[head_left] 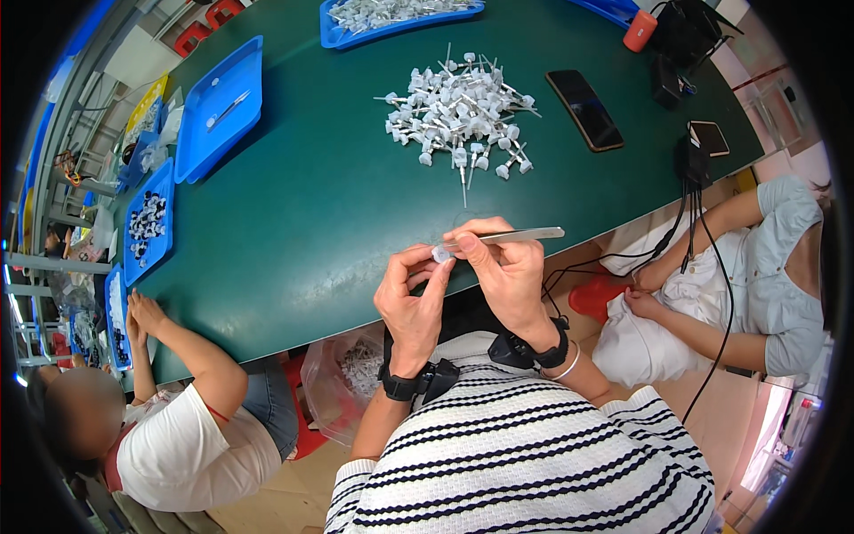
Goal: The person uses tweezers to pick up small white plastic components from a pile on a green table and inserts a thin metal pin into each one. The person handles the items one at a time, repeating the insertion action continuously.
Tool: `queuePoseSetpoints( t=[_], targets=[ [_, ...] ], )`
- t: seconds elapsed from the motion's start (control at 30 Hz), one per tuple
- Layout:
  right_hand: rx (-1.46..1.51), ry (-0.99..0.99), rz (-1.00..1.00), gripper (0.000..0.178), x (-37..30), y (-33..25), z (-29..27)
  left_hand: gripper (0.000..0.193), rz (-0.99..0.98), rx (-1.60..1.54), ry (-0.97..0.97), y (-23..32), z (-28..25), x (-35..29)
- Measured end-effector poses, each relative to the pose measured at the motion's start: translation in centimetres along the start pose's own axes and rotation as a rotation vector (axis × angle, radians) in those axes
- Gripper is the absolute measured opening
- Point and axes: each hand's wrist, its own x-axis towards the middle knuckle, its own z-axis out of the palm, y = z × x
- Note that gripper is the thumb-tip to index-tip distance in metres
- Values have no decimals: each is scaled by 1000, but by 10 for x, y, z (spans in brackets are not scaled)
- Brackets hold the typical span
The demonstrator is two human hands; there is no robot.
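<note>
Between the thumb and fingers of my left hand [414, 289] is a small white plastic part [440, 254], held above the near edge of the green table. My right hand [507, 271] grips a pair of metal tweezers [525, 235], whose tips reach to the white part. Fingers partly cover both the part and the tweezer tips. Farther off on the table lies a loose pile of white plastic pieces with thin metal stems [458, 116].
A blue tray of similar pieces [391, 40] sits beyond the pile, another blue tray [191, 160] holding tweezers at left. A phone [584, 109] lies right of the pile. A plastic bag of parts [325, 392] hangs below the edge. People sit at both sides; cables [689, 209] drop at right.
</note>
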Motion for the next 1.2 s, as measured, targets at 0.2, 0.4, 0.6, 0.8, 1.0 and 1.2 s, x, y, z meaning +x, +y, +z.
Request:
queuePoseSetpoints(
  t=[0.2,0.4,0.6,0.8,1.0,1.2],
  targets=[
    [-55,-15,-44,15,0,2,-1,23,-4,43,-28,2,-1,-1],
    [-75,-22,-56,14,1,2,-1,22,-12,61,-38,2,-2,-2],
    [-95,-27,-70,15,1,5,-1,23,-3,74,-39,2,-2,-2],
    [-116,-34,-90,14,1,5,-1,22,0,88,-44,2,-2,-1],
    [-176,-50,-103,13,2,-1,-3,23,-116,-92,-44,-1,-3,-3],
    [-155,-58,-113,13,2,-2,-5,21,-131,-186,-22,-3,-3,-3]
  ],
)
